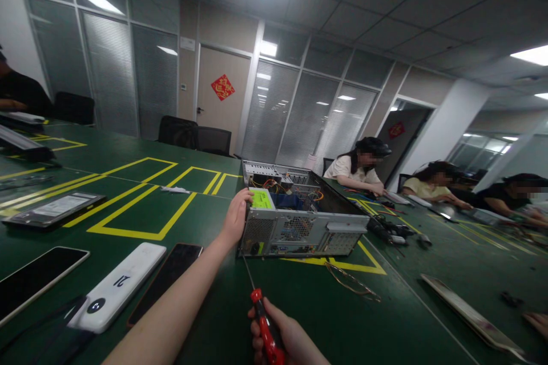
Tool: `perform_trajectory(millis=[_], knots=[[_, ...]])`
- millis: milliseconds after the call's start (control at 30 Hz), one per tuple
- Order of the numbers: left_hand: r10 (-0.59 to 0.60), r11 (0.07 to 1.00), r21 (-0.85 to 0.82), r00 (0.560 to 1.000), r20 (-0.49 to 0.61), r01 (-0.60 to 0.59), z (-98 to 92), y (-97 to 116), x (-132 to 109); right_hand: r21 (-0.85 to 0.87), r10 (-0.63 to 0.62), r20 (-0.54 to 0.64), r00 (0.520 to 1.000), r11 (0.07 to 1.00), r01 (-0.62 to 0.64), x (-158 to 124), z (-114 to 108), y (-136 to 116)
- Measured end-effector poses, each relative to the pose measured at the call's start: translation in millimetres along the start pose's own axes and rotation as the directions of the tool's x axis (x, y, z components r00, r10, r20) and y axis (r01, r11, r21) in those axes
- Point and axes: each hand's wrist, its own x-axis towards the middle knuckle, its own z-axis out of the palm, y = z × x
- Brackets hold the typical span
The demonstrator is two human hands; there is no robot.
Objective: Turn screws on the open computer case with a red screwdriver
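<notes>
An opened computer case [308, 234] lies on its side on the green table, its perforated rear panel facing me. Inside it are a power supply with a lime-green label [262, 199] and bundles of coloured wires. My left hand [234, 218] grips the case's left side, the fingertips curled over the top edge beside that label. In my right hand [280, 325] is a red and black screwdriver [266, 319], held by the handle. Its thin shaft points up at the lower left corner of the rear panel; whether the tip touches a screw I cannot tell.
Left of me lie a hard drive [55, 209], a white power bank [124, 282] and two phones, one a dark phone [165, 279]. Eyeglasses [353, 282] rest before the case. At right are black cables [391, 231] and another phone [468, 311]. Several people sit around the table.
</notes>
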Motion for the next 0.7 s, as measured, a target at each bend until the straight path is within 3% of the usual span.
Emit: perform_trajectory(millis=[267,533,700], knots=[[0.002,1.0,-0.001,1.0,0.003,-0.002,-0.1,-1,-1,-0.135,0.034,0.006,0.999,0.99,-0.033,13,-3,3],[0.003,1.0,0.001,1.0,0.007,-0.003,0.1,-1,-1,0.019,-0.051,-0.045,0.998,0.998,0.052,-8,10,1],[0.008,1.0,0.004,1.0,0.007,-0.008,-0.1,-2,-1,0.02,0.033,-0.051,0.998,0.999,-0.032,-4,11,2]])
